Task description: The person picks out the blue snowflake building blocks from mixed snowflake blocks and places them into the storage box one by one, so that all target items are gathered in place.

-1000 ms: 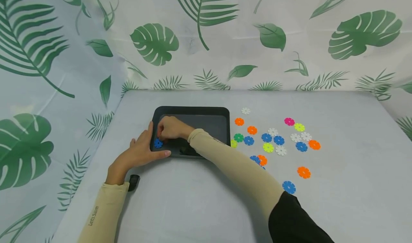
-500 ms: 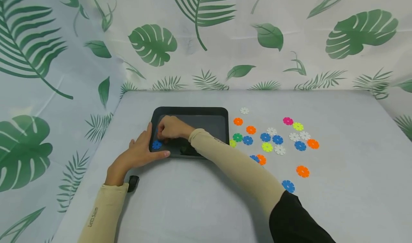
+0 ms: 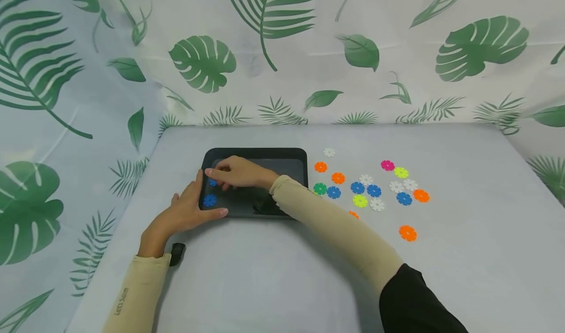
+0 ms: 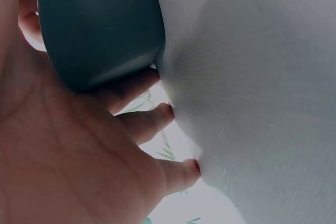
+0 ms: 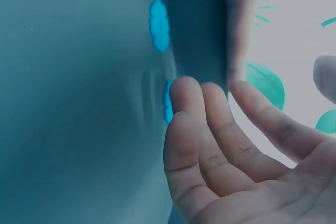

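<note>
A dark grey tray [image 3: 256, 153] rests on the white table. My left hand [image 3: 182, 216] braces its front left corner, fingers stretched along the outside and thumb lying on the front rim. In the left wrist view, the tray's corner [image 4: 105, 30] sits against the palm. Over the tray's left end is my right hand [image 3: 242, 172], its fingers loose. Two blue notched snowflake discs lie along the tray's left side: one near the front corner [image 3: 209, 200], the other [image 3: 213, 182] partly hidden under the right hand. In the right wrist view, that second disc [image 5: 167, 103] shows right beside the fingertips.
Loose snowflake discs lie right of the tray, among them an orange one [image 3: 338, 178], a green one [image 3: 320, 189], a pink one [image 3: 387, 166] and several blue, white and yellow ones. My right forearm [image 3: 331, 220] hides part of them. Leaf-printed cloth [image 3: 309, 53] hangs behind.
My right hand has loosened its fingers and shifted slightly, and a second blue disc now shows beneath it. The left hand stays at the tray's corner. The head view has swung slightly right.
</note>
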Motion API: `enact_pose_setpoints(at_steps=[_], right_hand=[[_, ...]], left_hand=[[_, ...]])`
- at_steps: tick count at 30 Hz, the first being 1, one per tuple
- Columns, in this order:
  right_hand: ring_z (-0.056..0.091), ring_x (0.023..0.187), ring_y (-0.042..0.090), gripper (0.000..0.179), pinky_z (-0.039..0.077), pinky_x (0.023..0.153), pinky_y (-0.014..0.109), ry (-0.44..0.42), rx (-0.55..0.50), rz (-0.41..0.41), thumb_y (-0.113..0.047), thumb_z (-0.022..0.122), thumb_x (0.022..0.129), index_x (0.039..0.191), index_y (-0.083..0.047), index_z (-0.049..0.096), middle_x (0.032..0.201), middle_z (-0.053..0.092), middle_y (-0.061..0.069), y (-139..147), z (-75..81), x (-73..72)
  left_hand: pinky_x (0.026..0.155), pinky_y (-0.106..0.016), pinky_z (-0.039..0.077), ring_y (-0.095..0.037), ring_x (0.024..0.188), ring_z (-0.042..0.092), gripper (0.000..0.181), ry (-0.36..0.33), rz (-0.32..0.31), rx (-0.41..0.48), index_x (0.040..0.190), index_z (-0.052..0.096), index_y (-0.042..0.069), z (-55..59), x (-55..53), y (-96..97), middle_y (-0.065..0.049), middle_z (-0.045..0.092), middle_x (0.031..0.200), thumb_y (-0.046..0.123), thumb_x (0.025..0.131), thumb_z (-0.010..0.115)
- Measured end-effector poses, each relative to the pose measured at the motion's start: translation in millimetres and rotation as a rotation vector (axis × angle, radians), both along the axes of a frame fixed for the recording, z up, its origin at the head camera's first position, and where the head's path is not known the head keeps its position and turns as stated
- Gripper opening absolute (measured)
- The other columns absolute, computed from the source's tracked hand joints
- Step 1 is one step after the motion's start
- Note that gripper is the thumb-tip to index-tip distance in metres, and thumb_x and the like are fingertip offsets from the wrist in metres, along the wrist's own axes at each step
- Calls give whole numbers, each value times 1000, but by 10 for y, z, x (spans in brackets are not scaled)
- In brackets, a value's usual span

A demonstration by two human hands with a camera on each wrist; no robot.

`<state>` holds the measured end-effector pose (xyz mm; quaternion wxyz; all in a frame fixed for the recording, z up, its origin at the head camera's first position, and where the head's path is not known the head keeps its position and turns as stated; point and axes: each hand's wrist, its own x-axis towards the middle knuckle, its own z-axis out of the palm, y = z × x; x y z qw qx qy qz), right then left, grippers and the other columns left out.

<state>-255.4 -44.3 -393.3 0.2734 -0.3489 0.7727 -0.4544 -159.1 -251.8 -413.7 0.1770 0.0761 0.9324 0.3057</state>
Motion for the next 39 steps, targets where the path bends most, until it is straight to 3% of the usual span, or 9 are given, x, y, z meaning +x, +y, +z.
enact_pose_setpoints(at_steps=[8, 16, 30, 39], right_hand=[[69, 117, 28, 57, 58, 93, 37, -15, -35, 3, -45, 44, 116, 146, 0, 63, 138, 66, 18, 222, 122, 127], [60, 136, 32, 62, 53, 105, 38, -65, -66, -52, -47, 36, 117, 159, -3, 50, 158, 53, 19, 457, 208, 245], [52, 145, 35, 61, 45, 115, 45, -133, -179, -116, -44, 25, 119, 162, -6, 47, 163, 49, 8, 906, 265, 426], [50, 148, 33, 63, 44, 117, 47, -138, -220, -120, -48, 31, 118, 164, -7, 44, 165, 47, 7, 1118, 313, 500]], left_hand=[[114, -83, -4, -52, 160, 5, 133, 21, -2, 16, 168, -15, -1, 7, 4, 3, -32, 3, 174, 64, 94, 74], [115, -81, -6, -53, 159, 2, 136, -3, 8, 8, 168, -17, 0, -16, 0, -2, -34, 1, 174, 67, 92, 74], [116, -80, -7, -55, 159, 1, 137, -20, 9, -7, 167, -18, 0, 2, 5, 5, -35, 0, 173, 68, 91, 74], [115, -81, -5, -55, 158, 2, 137, -17, 3, 4, 167, -17, -2, 0, 18, 5, -35, -1, 173, 67, 91, 75]])
